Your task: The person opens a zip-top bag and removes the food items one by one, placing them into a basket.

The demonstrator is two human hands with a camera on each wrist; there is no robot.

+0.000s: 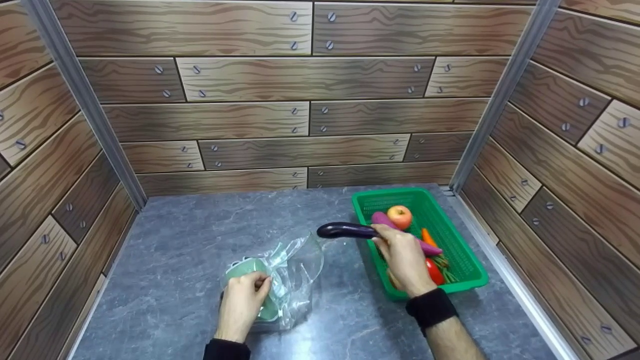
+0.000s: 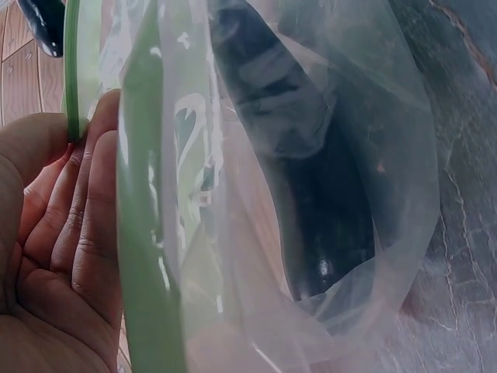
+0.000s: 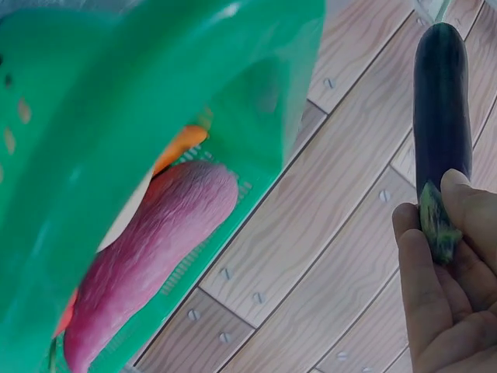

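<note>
My left hand [image 1: 242,302] pinches the green edge of a clear plastic zip bag [image 1: 297,265] between thumb and fingers. Inside that bag, the left wrist view shows a long dark object [image 2: 326,210] that looks like an eggplant, partly blurred by the plastic. A long purple eggplant [image 1: 347,230] is gripped at its stem end by my right hand [image 1: 407,257]. It is held nearly level above the near-left rim of the green basket [image 1: 472,286], its rounded tip pointing left towards the bag. In the right wrist view the thumb and fingers wrap the green stem [image 3: 439,225].
Within the basket lie a purple sweet potato [image 1: 381,219], an apple [image 1: 400,216], an orange carrot [image 1: 429,238] and a red vegetable [image 1: 434,271], partly behind my right hand. Wood-patterned walls [image 1: 250,120] enclose the grey marbled table [image 1: 175,260] at the back and sides.
</note>
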